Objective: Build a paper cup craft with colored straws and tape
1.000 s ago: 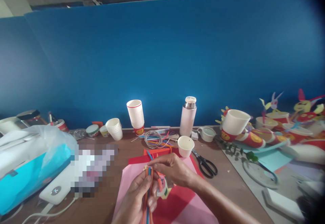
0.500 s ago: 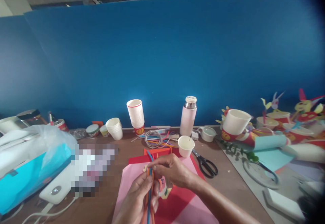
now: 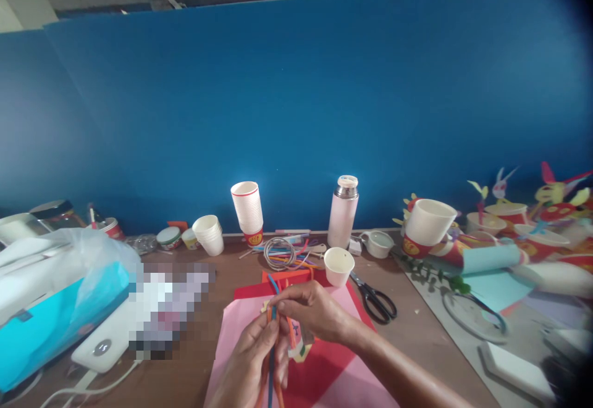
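Observation:
My left hand (image 3: 252,362) is closed round a bundle of thin orange and blue strips (image 3: 271,358) that run up between my fingers. My right hand (image 3: 315,309) pinches the top end of those strips, with a small decorated paper piece (image 3: 296,341) tucked under its palm. Both hands hover over pink paper (image 3: 231,334) and red paper (image 3: 319,371) lying on the brown table. A single white paper cup (image 3: 338,265) stands just beyond my right hand, and black scissors (image 3: 377,302) lie to its right.
A stack of white cups (image 3: 248,209), a tipped cup stack (image 3: 209,234), a pale flask (image 3: 343,212) and a coil of coloured wires (image 3: 280,252) line the blue partition. A teal box under plastic (image 3: 55,291) fills the left. Cup crafts (image 3: 463,241) crowd the right.
My left hand slid slightly up the strips and the strips shifted a little between my fingers. The rest of the table looks the same.

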Demonstrator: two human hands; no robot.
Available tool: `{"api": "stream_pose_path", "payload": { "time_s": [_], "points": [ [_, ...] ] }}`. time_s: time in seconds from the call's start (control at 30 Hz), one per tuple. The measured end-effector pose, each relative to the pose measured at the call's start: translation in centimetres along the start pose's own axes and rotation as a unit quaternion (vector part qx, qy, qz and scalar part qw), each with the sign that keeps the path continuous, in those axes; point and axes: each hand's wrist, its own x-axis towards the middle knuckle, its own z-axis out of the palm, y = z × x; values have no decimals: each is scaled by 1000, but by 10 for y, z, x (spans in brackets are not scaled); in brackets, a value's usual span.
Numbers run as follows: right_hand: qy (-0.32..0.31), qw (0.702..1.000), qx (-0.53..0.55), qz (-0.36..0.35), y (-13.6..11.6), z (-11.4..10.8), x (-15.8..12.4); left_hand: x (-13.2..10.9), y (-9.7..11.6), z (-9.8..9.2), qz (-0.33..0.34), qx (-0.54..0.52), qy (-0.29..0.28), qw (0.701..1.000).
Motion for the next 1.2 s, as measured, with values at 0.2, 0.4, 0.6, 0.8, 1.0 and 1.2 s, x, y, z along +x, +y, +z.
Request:
{"api": "stream_pose_path", "payload": {
  "time_s": [0.2, 0.4, 0.6, 0.8, 1.0, 1.2],
  "points": [
    [26, 998, -36, -46, -2, -6, 1, -1, 1, -4, -1, 7, -10, 1000],
    [-30, 998, -40, -22, -8, -12, -5, 1, 1, -11, 25, 64, 10, 998],
    [-67, 998, -5, -11, -6, -11, -8, -1, 9, -7, 49, 79, 41, 995],
    [-125, 989, 71, -43, 0, -10, -5, -8, 22, 12, 25, 94, 128, 987],
    [-130, 985, 109, -41, 3, -6, -4, -8, 24, 13, 29, 148, 137, 979],
    [-138, 984, 108, -8, 1, 0, -4, -4, 18, -1, 38, 146, 122, 981]
  ]
}}
